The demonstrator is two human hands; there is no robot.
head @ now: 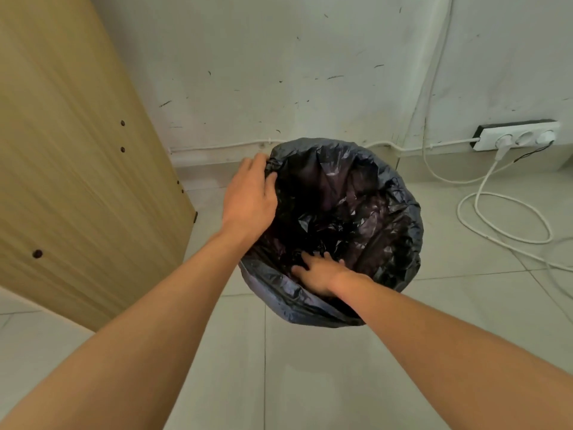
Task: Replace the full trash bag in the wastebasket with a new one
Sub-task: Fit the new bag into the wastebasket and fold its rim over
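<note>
At the wastebasket (328, 308) by the wall: black trash bag (356, 193) draped over its rim. Left hand (251, 197) pinching the far-left edge, right hand (319, 273) inside with fingers spread on plastic. Probably seating the liner; next, pressing it down evenly.
</note>
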